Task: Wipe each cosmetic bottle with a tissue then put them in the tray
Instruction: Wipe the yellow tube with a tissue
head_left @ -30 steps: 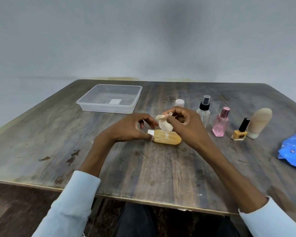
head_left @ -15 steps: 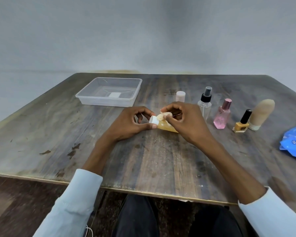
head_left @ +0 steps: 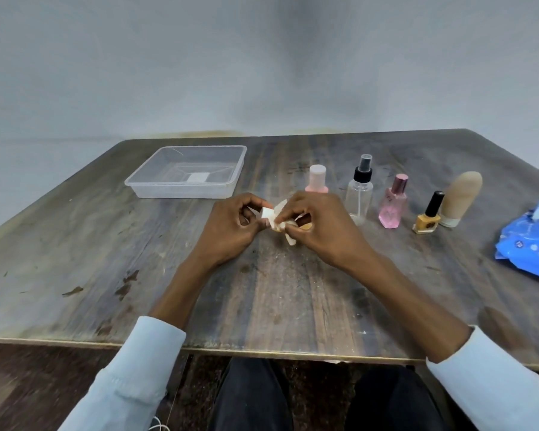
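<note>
1. The left hand (head_left: 231,227) holds the white cap end of a small amber plastic bottle (head_left: 305,226) just above the worn wooden desk (head_left: 106,259); its fingers (head_left: 255,202) are curled round the cap.
2. The right hand (head_left: 321,225) pinches a crumpled white tissue (head_left: 285,227) against the body of the amber bottle, with its fingers bent closely over it, so most of the bottle is hidden.
3. A clear rectangular plastic tray (head_left: 187,177) stands at the far left part of the desk, well apart from the hands; only a small white label shows on its bottom.
4. Behind and to the right of the hands a row of bottles stands upright: a pale pink bottle with a pink cap (head_left: 317,178), partly hidden by the right hand, a clear spray bottle with a black pump (head_left: 359,191), a pink faceted perfume bottle (head_left: 393,202), a small yellow nail polish bottle with a black cap (head_left: 428,214) and a beige rounded tube standing on its cap (head_left: 459,194).
5. The nail polish bottle is just beside the beige tube.
6. A blue soft pack of wipes (head_left: 532,244) lies at the right edge of the desk.
7. Both arms wear light blue sleeves (head_left: 137,374).
</note>
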